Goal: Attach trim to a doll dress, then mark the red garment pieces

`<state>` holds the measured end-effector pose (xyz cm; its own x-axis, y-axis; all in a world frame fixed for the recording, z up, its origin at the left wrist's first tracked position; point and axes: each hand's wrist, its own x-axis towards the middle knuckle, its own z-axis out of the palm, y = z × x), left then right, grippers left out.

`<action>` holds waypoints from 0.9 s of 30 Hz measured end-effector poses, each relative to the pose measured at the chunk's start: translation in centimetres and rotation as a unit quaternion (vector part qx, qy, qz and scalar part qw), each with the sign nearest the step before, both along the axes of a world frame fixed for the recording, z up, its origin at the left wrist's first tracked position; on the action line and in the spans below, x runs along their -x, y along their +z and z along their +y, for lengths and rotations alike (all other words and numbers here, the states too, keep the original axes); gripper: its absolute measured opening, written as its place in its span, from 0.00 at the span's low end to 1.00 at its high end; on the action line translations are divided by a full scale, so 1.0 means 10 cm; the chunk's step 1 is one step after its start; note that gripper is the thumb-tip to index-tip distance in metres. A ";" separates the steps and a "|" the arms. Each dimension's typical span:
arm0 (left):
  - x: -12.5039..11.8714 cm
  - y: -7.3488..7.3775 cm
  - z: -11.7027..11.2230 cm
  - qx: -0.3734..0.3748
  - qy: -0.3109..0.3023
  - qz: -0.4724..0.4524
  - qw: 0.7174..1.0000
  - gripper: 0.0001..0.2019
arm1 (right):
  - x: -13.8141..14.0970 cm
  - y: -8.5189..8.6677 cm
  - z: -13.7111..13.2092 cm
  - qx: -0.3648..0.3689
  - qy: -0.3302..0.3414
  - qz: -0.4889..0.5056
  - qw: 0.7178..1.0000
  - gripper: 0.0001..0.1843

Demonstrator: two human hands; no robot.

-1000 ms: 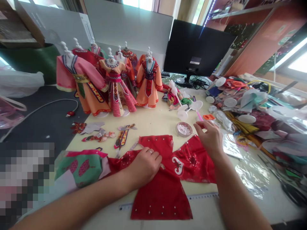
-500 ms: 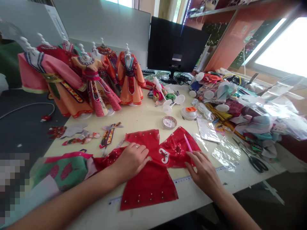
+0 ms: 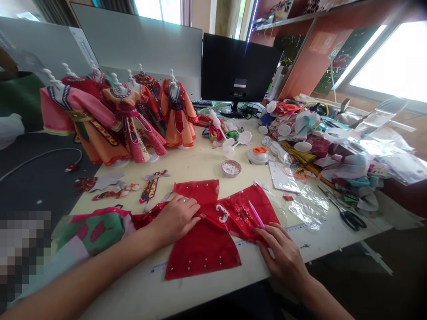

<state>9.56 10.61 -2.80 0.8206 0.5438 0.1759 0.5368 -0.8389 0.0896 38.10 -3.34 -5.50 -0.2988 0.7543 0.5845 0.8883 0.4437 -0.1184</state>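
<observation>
A small red doll garment [image 3: 210,240] lies spread on the table, with white beads along its top and bottom edges. Its right sleeve [image 3: 268,209] carries a flower pattern, and a white curled motif [image 3: 222,214] sits near the shoulder. My left hand [image 3: 176,217] rests flat on the garment's left part, fingers stretched out. Between the fingers of my right hand [image 3: 282,251] is a slim pink pen [image 3: 256,215], tilted up to the left over the sleeve. This hand also touches the sleeve's lower edge. A ruler [image 3: 242,243] runs partly hidden beneath the cloth.
Several dressed doll forms [image 3: 178,113] stand at the back left. Behind the garment is a small bowl [image 3: 231,168] of white bits, beside a white round container with an orange top [image 3: 258,155]. Black-handled scissors [image 3: 352,220] lie right, below heaped fabric [image 3: 320,129]. A monitor [image 3: 238,66] stands behind.
The right sleeve has shifted toward me with my right hand, and a small red scrap now shows beyond it. My left hand stays on the garment. The camera view has moved slightly.
</observation>
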 end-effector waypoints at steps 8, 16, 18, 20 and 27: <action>0.02 -0.02 -0.08 -0.048 -0.018 -0.064 0.997 0.12 | -0.46 -0.01 0.01 -0.019 -0.107 -0.021 0.994 0.16; -0.02 -0.13 -0.37 -0.094 -0.094 -0.129 0.983 0.13 | -0.81 -0.10 0.05 0.018 -0.122 -0.099 0.987 0.15; -0.01 -0.17 -0.40 -0.086 -0.105 -0.135 0.981 0.12 | -0.91 -0.11 0.06 0.014 -0.132 -0.120 0.984 0.16; 0.00 -0.19 -0.43 -0.078 -0.117 -0.142 0.980 0.12 | -0.98 -0.12 0.08 0.012 -0.140 -0.130 0.981 0.17; 0.04 -0.21 -0.55 -0.080 -0.144 -0.138 0.977 0.12 | -0.96 -0.06 0.19 0.028 -0.144 -0.122 0.982 0.14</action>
<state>9.19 5.08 -4.86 0.8451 0.2448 0.4752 0.2500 -0.9668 0.0534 47.68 -1.45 -6.09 -0.1944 0.8569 0.4773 0.9809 0.1686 0.0969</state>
